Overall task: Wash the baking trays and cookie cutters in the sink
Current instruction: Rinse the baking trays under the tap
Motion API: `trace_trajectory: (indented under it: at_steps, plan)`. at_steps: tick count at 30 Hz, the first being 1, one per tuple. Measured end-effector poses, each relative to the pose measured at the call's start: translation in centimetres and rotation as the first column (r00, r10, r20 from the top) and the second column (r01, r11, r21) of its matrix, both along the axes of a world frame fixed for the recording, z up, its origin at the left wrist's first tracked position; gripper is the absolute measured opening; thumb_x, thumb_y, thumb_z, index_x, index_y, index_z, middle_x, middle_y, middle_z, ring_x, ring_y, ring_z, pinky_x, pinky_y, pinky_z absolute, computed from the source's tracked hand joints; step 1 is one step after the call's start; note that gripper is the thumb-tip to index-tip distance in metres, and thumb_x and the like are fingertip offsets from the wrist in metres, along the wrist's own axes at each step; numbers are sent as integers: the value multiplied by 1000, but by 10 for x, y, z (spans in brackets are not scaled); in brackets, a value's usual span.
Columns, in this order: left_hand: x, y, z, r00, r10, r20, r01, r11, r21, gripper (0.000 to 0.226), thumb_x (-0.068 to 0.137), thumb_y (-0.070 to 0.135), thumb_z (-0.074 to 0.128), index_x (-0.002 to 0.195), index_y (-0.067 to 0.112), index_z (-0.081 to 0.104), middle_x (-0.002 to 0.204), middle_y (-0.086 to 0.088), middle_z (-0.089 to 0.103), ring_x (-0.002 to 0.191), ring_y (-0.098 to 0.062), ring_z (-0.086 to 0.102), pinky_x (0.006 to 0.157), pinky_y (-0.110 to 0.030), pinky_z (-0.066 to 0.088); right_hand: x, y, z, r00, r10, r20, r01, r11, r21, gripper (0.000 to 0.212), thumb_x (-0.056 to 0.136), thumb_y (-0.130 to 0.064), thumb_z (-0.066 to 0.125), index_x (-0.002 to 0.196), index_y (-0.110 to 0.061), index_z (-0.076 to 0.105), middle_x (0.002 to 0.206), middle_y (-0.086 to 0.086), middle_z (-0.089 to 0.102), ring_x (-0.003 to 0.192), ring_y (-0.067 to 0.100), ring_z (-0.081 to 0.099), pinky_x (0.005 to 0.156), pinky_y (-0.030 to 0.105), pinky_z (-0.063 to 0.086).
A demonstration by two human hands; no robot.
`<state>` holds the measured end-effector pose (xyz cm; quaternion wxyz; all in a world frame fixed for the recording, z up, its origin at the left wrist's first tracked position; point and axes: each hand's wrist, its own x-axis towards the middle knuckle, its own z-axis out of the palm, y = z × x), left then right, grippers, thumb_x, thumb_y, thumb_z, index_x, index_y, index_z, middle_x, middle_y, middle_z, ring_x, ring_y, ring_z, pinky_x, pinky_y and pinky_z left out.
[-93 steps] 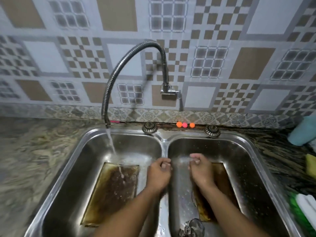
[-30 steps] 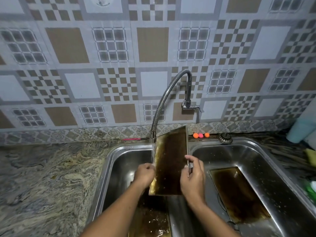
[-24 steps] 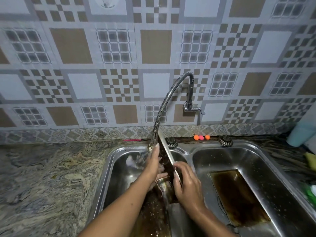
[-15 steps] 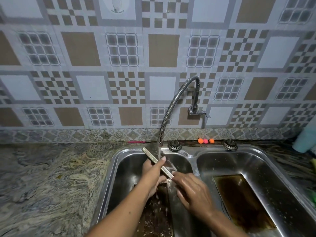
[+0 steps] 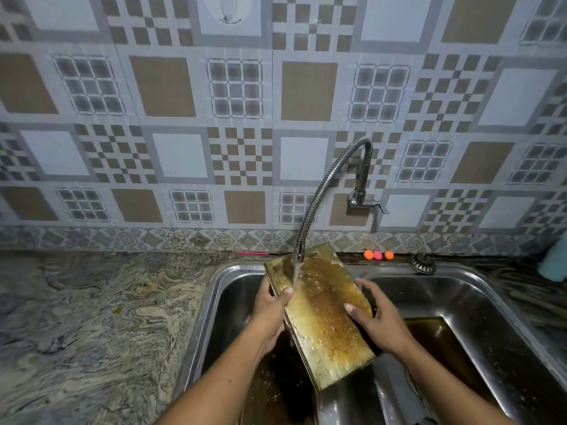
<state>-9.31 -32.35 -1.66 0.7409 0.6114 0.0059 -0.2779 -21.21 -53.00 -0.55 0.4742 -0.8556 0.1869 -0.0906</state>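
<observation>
A stained, golden-brown baking tray (image 5: 322, 320) is held tilted over the sink divider, its flat face towards me, with water from the flexible tap (image 5: 319, 197) running onto its upper end. My left hand (image 5: 270, 311) grips its left edge, thumb on the face. My right hand (image 5: 377, 320) holds its right edge with fingers curled over it. A second dark tray (image 5: 445, 351) lies flat in the right basin. Another dark tray (image 5: 273, 391) lies in the left basin, mostly hidden under my left arm.
The steel double sink (image 5: 478, 289) is set into a marbled stone counter (image 5: 92, 317). Three small orange and pink balls (image 5: 378, 255) and a pink stick (image 5: 254, 254) lie along the back ledge. A round knob (image 5: 423, 263) sits behind the right basin; a teal object (image 5: 553, 265) stands far right.
The tray has turned from edge-on under the tap to its broad face towards me. My hands have shifted to its two side edges. The view has moved left.
</observation>
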Motion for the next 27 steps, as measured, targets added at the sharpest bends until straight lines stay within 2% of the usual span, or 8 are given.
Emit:
trace_trajectory:
  at_steps: [3,6,9,12,17,20,23,27]
  plan:
    - [-14,-10,6,990,38,136,-67,974,217,92,97,26,63,152,57,-5,165,-3,22,148,-29,31,116,-58,30,-4,-14,9,999,-17,34,21,989,-145,63,83,-54,70,137,-53,38,137,-9,52,120,16,54,98,50,50]
    - [-26,-24,0,973,39,226,-88,974,210,104,95,24,66,145,64,-16,166,-3,19,149,-27,30,115,-55,35,-14,-26,11,999,3,45,11,952,-305,70,86,-51,67,146,-52,30,137,-16,43,122,10,47,100,42,48]
    - [-33,-32,-4,935,-24,354,-68,967,244,110,89,20,74,143,70,-7,161,16,17,144,-18,36,114,-46,37,-29,-33,8,997,-45,62,63,941,-332,70,88,-42,71,145,-49,31,129,-16,46,114,7,48,94,33,47]
    - [-36,-37,-2,906,-69,418,-50,962,269,101,86,21,78,151,60,11,150,27,22,135,-10,37,111,-39,41,-40,-37,-15,994,-104,14,105,978,-179,58,88,-37,72,136,-48,42,127,-14,56,115,12,57,94,39,52]
    - [-21,-37,-8,952,-4,306,-76,966,248,95,69,42,85,145,55,28,136,-7,63,117,-22,65,99,-48,53,-38,-16,-48,981,-116,-159,135,983,120,40,90,-32,72,127,-40,59,125,-4,61,101,9,62,86,31,55]
    - [-18,-26,5,956,8,292,-98,950,296,92,83,21,81,155,34,25,122,-11,69,112,-22,66,96,-35,53,-31,-9,-46,979,-86,-187,126,968,217,36,94,-28,67,129,-33,59,120,-5,60,97,6,61,76,22,52]
    - [-11,-18,2,954,49,295,-144,939,311,83,84,22,80,150,38,32,97,-9,72,91,-23,72,84,-44,60,-24,-6,-43,973,-63,-223,122,957,262,31,93,-28,68,124,-31,64,118,-1,65,101,16,68,93,40,57]
    - [-8,-15,7,953,98,287,-192,927,322,78,86,21,78,149,37,36,98,-15,67,76,-26,71,67,-43,63,-15,2,-46,971,-63,-232,130,950,284,26,94,-23,67,119,-28,66,120,3,64,104,16,65,97,35,53]
